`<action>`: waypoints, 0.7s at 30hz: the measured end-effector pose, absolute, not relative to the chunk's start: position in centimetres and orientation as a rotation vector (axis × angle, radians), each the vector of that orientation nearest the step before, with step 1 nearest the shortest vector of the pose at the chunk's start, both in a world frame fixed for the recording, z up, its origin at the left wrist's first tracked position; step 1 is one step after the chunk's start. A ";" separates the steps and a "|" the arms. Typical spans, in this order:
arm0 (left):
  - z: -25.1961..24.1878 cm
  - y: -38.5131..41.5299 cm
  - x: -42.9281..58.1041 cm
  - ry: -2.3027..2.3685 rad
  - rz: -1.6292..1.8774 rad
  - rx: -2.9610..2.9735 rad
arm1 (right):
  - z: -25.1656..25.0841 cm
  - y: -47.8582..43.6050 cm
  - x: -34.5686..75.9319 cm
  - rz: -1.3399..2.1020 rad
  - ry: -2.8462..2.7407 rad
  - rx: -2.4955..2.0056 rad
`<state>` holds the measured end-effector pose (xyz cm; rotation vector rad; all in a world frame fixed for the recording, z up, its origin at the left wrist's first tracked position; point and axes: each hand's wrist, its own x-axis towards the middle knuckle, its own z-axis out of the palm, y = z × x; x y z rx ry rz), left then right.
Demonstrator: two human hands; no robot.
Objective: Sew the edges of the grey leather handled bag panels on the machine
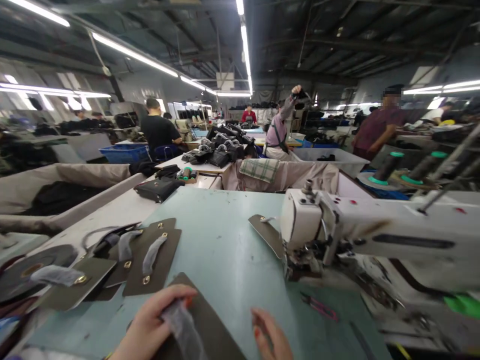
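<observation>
At the near edge of the worktop, the left hand rests on a dark flat panel. Its fingers are bent and pinch a soft grey strap that lies on the panel. The right hand is just beside the panel's right side, with its fingers loose and a little apart, holding nothing that can be seen. To do this well, I think the strap should be kept flat and straight, and the panel should be held still with both hands so it does not slide. A bit further, near the left edge, lies a pile of finished panels with grey straps and small gold rings. To the right stands the white sewing machine, with another dark piece under its needle. Small pink snips lie in front of it. Far back, other people work at their own tables.
</observation>
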<state>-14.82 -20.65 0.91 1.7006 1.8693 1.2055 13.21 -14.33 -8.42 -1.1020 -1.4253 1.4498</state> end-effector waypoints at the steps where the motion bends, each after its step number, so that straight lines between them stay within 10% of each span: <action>1: 1.4 -22.0 -14.0 1.889 1.240 1.706 | -7.7 -14.9 13.6 1.554 -1.375 -1.064; 21: -1.1 -22.6 -4.5 1.952 1.378 1.488 | 2.0 -18.4 21.1 1.787 -1.329 -0.936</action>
